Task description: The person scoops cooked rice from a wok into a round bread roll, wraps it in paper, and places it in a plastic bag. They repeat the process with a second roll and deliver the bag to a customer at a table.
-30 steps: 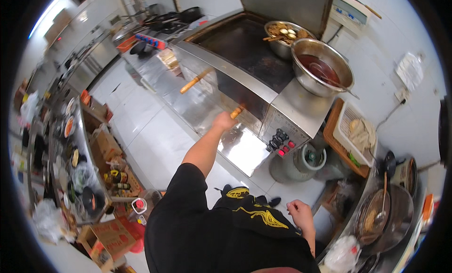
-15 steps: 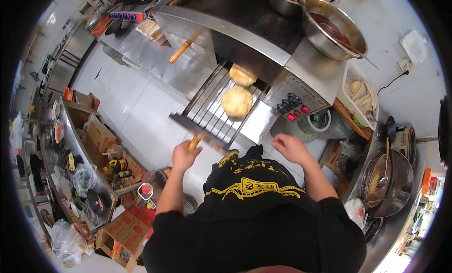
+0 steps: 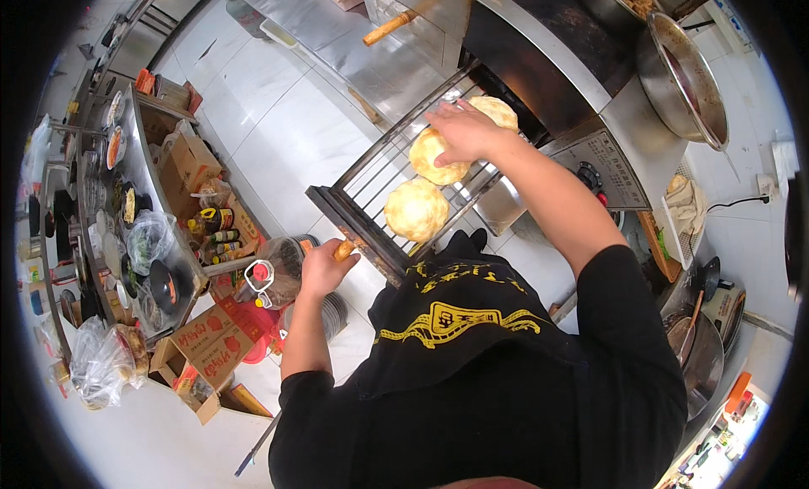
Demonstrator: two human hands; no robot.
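A wire oven rack (image 3: 358, 188) is drawn out from the oven, and three round, browned flatbreads lie on it in a row. The nearest flatbread (image 3: 415, 210) is in full view; the far flatbread (image 3: 495, 111) is by the oven mouth. My left hand (image 3: 323, 270) is closed around the wooden handle (image 3: 344, 250) on the rack's front bar. Over the middle flatbread (image 3: 440, 174) reaches my right hand (image 3: 468, 133), fingers stretched out and thumb apart. It covers part of that flatbread and seems to touch it.
The steel oven (image 3: 539, 42) stands ahead, with a large metal bowl (image 3: 687, 88) at its right end. Another wooden handle (image 3: 390, 28) sticks out left of the rack. Cardboard boxes (image 3: 206, 346) and a plastic jug (image 3: 280, 270) are at my left, a wok (image 3: 706, 367) at my right.
The rack has come farther out, and a third flatbread now shows. My right hand has moved from beside the rack to above the middle flatbread. My left hand still grips the handle.
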